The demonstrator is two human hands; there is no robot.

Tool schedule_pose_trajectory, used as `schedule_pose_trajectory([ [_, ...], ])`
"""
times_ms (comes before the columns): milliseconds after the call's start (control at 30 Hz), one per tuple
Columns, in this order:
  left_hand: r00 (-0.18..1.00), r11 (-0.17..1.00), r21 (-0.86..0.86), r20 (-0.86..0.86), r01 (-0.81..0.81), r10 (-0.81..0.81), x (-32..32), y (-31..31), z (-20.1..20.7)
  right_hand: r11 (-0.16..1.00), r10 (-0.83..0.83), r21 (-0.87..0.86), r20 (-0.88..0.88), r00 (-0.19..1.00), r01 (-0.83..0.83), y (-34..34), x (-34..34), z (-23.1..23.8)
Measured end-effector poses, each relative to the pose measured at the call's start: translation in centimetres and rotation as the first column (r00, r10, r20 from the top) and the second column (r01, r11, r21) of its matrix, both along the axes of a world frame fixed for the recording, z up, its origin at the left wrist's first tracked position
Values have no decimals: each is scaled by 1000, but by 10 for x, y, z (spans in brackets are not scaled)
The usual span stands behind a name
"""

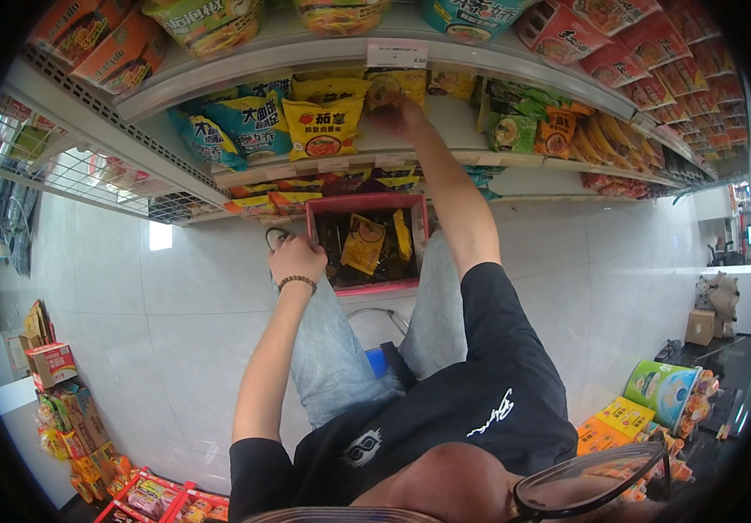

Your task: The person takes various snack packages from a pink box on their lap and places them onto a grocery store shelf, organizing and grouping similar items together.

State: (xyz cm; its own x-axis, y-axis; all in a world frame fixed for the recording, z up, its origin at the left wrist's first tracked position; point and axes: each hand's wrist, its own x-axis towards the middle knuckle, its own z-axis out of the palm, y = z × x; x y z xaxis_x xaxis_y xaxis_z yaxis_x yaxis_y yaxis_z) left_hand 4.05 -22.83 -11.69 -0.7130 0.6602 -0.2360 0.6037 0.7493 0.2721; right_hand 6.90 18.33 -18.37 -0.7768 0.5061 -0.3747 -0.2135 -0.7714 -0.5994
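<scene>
My right arm reaches up to the middle shelf. My right hand (393, 120) is among the yellow instant noodle packs, by a pack (409, 84) at the back; its fingers are blurred, so a grip cannot be made out. Left of it stands another yellow noodle pack (324, 129), beside blue noodle packs (249, 125). My left hand (297, 260) rests closed on my left knee, with a dark curved thing (277, 235) at its fingers. Between my knees and the shelf is an open pink-edged box (367, 288), holding a yellow noodle pack (363, 245) and another yellow pack (402, 234) upright at its side.
Green packs (515, 126) and an orange pack (558, 132) fill the shelf's right part. Cup noodles (205, 24) line the shelf above. A wire rack (88, 187) stands left. Behind me are red trays (144, 497) of snacks and a green drum-shaped container (662, 394).
</scene>
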Motion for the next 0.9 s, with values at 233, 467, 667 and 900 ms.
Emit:
schedule_pose_trajectory([
  [233, 1000, 1000, -21, -5, -22, 22, -3, -7, -4, 1000, -27, 14, 0, 1000, 27, -25, -23, 14],
  [467, 1000, 999, -28, -19, -20, 20, -1, -4, 0, 931, 17, 302, 525, 851, -204, -26, -11, 53],
  [667, 999, 998, -51, -13, -30, 30, -3, 1, -5, 889, -278, 454, 439, 854, 55, -43, 10, 43],
  [900, 998, 999, -49, -62, -15, 12, 0, -1, -6, 946, 39, 268, 462, 886, -182, -202, 89, 2],
])
